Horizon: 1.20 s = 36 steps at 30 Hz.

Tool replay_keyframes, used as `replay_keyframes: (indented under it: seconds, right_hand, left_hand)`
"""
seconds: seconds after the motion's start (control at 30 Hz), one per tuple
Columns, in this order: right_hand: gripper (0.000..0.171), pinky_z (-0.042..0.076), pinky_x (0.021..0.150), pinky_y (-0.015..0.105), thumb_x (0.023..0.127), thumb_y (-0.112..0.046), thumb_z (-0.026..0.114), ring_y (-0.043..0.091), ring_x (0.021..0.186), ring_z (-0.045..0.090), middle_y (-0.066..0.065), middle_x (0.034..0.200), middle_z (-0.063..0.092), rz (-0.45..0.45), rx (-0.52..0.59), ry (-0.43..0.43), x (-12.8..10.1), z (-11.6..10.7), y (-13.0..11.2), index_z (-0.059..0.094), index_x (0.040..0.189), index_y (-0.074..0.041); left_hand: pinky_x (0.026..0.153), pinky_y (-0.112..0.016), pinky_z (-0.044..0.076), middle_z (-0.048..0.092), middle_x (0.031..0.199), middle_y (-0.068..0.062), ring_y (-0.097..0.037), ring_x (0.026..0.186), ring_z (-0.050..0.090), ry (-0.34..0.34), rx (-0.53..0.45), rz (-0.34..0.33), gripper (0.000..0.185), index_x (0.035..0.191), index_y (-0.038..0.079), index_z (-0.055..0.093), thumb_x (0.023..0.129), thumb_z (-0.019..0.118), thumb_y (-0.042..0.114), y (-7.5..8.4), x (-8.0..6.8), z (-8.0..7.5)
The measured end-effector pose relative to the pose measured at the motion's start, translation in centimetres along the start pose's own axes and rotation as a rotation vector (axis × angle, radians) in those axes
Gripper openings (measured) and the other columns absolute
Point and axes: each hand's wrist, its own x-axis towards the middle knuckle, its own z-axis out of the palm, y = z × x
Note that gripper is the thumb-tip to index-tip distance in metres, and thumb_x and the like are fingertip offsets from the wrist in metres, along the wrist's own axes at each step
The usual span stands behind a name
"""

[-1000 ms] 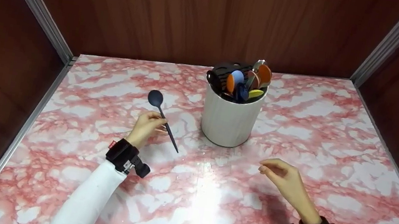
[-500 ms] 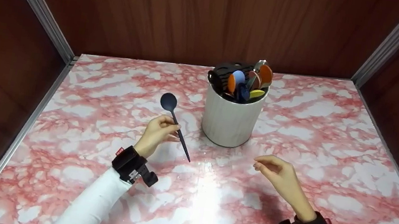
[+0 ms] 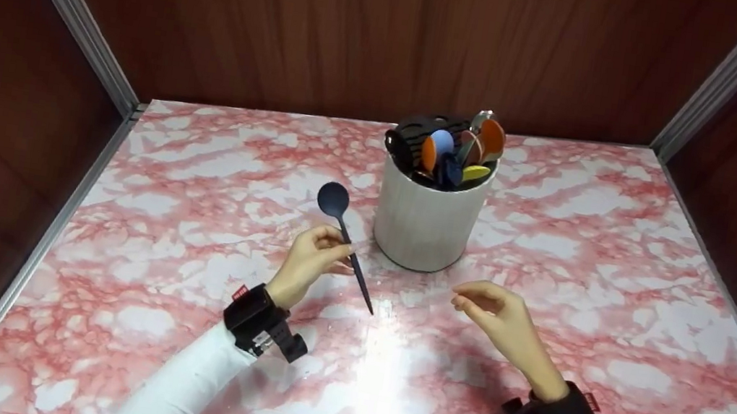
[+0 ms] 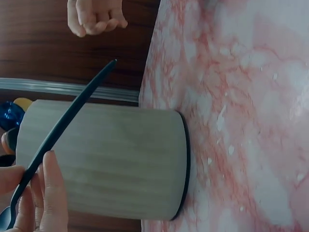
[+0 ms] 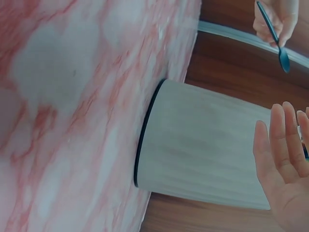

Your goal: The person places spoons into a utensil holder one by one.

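My left hand (image 3: 310, 262) pinches a dark spoon (image 3: 347, 241) by the middle of its handle, bowl up and away from me, handle end pointing down toward the table. The same spoon (image 4: 58, 134) crosses the left wrist view in front of the white holder (image 4: 106, 162). That white cylindrical holder (image 3: 427, 217) stands just right of the spoon and is packed with several coloured utensils (image 3: 453, 150). My right hand (image 3: 498, 315) hovers empty in front of the holder, fingers loosely bent; its straight fingers (image 5: 282, 159) show in the right wrist view.
The pink marbled tabletop (image 3: 193, 210) is boxed in by dark wooden walls (image 3: 338, 20) on three sides with metal corner strips (image 3: 55, 7). A bright glare spot (image 3: 383, 355) lies between my forearms.
My left hand has carried the spoon rightward, closer to the holder. My right hand has drifted left and slightly forward toward the holder.
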Motion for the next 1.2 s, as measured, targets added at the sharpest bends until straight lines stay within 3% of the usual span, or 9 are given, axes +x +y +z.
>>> replay_keyframes:
  seconds: [0.27, 0.5, 0.83, 0.97, 1.2]
  right_hand:
    - [0.025, 0.052, 0.077, 0.016, 0.089, -0.013, 0.061, 0.002, 0.086, 0.064, 0.022, 0.101, 0.066, -0.002, -0.032, -0.076, 0.5, 0.9, -0.2, 0.063, 0.106, 0.004]
    - [0.029, 0.053, 0.078, 0.019, 0.088, -0.019, 0.063, 0.017, 0.09, 0.066, 0.018, 0.103, 0.067, 0.025, -0.083, -0.142, 0.8, 1.7, -0.2, 0.063, 0.109, 0.0]
    - [0.03, 0.054, 0.083, 0.028, 0.087, -0.015, 0.062, 0.023, 0.092, 0.065, 0.019, 0.105, 0.066, -0.027, -0.12, -0.262, 0.6, 2.7, -0.1, 0.061, 0.112, 0.002]
    - [0.031, 0.053, 0.084, 0.029, 0.088, -0.014, 0.061, 0.022, 0.094, 0.064, 0.02, 0.105, 0.066, -0.027, -0.113, -0.279, 0.5, 3.0, 0.0, 0.061, 0.113, 0.003]
    - [0.029, 0.053, 0.086, 0.029, 0.088, -0.015, 0.061, 0.025, 0.094, 0.065, 0.018, 0.108, 0.066, -0.019, -0.114, -0.281, 0.4, 3.2, -0.1, 0.062, 0.111, 0.002]
  left_hand:
    - [0.064, -0.03, 0.058, 0.057, 0.074, -0.001, -0.011, 0.063, 0.06, -0.05, 0.024, 0.031, 0.01, 0.09, -0.005, 0.052, 0.082, 0.058, -0.005, -0.8, -0.5, 1.4]
    - [0.069, -0.033, 0.058, 0.055, 0.077, -0.001, -0.01, 0.067, 0.059, -0.094, 0.05, 0.039, 0.014, 0.092, -0.006, 0.052, 0.081, 0.061, -0.003, -1.1, -1.2, 2.7]
    - [0.069, -0.031, 0.058, 0.055, 0.078, -0.001, -0.007, 0.068, 0.059, -0.141, 0.053, 0.065, 0.016, 0.092, -0.009, 0.052, 0.08, 0.062, -0.005, -1.4, -2.0, 4.0]
    - [0.071, -0.034, 0.058, 0.058, 0.08, -0.004, -0.008, 0.069, 0.061, -0.172, 0.071, 0.084, 0.017, 0.092, -0.012, 0.052, 0.08, 0.062, -0.004, -1.5, -2.2, 4.2]
    - [0.073, -0.032, 0.058, 0.061, 0.08, -0.006, -0.008, 0.069, 0.062, -0.178, 0.124, 0.08, 0.013, 0.086, -0.005, 0.055, 0.078, 0.064, -0.003, -1.9, -2.2, 4.6]
